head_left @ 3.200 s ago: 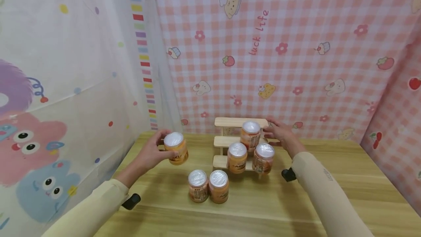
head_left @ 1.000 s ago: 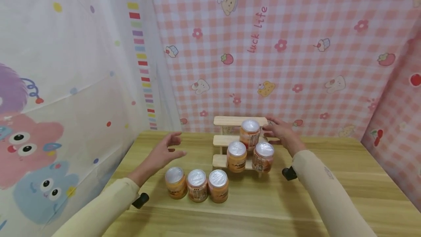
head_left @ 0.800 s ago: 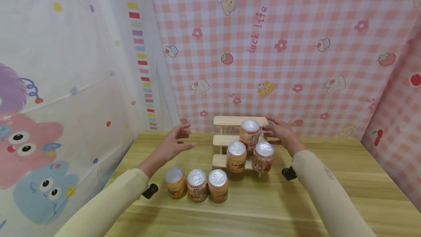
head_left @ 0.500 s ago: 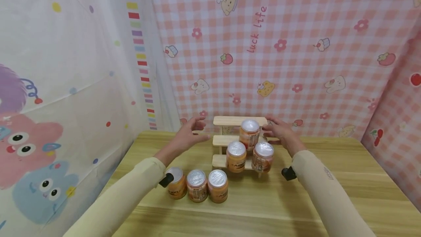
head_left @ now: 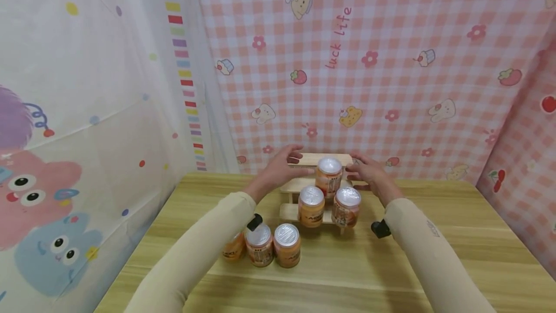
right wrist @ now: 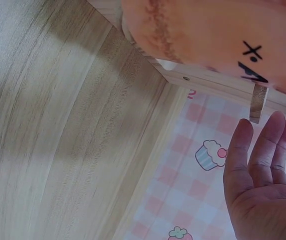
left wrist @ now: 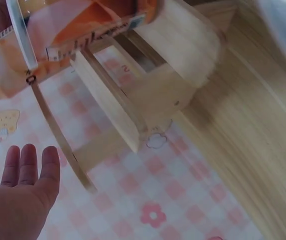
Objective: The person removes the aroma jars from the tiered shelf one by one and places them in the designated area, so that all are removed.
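Note:
A three-tier wooden rack stands at the back of the table. On it are three orange jars with silvery lids: one jar on the middle tier, and a left jar and a right jar on the bottom tier. My left hand is at the rack's left side, thumb and fingers apart, holding nothing. At the right end my right hand has extended fingers close to a shelf end; whether they touch cannot be told.
Three more jars stand in a row on the wooden table: a right one, a middle one and a left one partly behind my left sleeve. A pink checked cloth hangs behind the rack.
Earlier my left hand held a jar, which now stands at the left end of the table row. That hand has since moved right to the rack. The right hand has stayed put.

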Demonstrator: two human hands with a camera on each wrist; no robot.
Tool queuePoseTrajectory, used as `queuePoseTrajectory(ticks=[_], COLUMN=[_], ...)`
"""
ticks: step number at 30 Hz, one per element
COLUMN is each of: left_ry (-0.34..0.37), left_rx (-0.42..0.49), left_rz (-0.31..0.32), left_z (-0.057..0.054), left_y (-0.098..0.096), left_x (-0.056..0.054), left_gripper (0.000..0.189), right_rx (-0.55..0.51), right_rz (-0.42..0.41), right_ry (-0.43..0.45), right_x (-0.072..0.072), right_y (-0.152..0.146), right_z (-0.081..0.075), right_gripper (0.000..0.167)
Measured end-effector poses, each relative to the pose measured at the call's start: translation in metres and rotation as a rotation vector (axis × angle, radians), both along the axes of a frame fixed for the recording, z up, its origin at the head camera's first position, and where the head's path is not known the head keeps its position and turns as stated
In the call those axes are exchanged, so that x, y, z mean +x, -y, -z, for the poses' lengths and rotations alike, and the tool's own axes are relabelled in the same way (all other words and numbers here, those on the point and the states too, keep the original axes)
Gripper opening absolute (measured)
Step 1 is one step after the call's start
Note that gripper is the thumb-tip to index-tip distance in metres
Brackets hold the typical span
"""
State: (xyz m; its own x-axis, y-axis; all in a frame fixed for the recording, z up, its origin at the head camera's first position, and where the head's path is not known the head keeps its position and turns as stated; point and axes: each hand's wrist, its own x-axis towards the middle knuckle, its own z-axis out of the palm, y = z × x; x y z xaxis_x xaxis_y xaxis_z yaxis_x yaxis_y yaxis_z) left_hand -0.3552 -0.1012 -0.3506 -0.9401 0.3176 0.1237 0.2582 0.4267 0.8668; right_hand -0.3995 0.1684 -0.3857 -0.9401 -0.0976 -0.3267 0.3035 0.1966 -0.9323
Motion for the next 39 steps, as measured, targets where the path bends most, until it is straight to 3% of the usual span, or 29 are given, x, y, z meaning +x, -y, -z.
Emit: queuePoseTrajectory(ticks=[10,20,26,39], left_ry=[0.084,0.071,0.065,0.049], left_rx=[0.031,-0.014,-0.061,-0.048], left_rz=[0.072,0.096,0.072,0.032], left_z=[0.005,0.011,0.015,0.016], left_y=[-0.034,-0.047,-0.051,-0.055], left_x=[-0.005,-0.009,-0.011,-0.012], left_gripper=[0.085,0.083,0.08,0.07], right_rx=[-0.023,-0.015,-0.015,-0.018], right_rz=[-0.024,-0.025,-0.022,-0.022], right_ry=[-0.036,-0.03,-0.026,-0.018], right_x=[0.002,0.003,0.002,0.003], right_y=[0.0,0.0,0.0,0.001], right_z=[0.001,0.0,0.0,-0.002], right_gripper=[0.066,0.065,0.065,0.065])
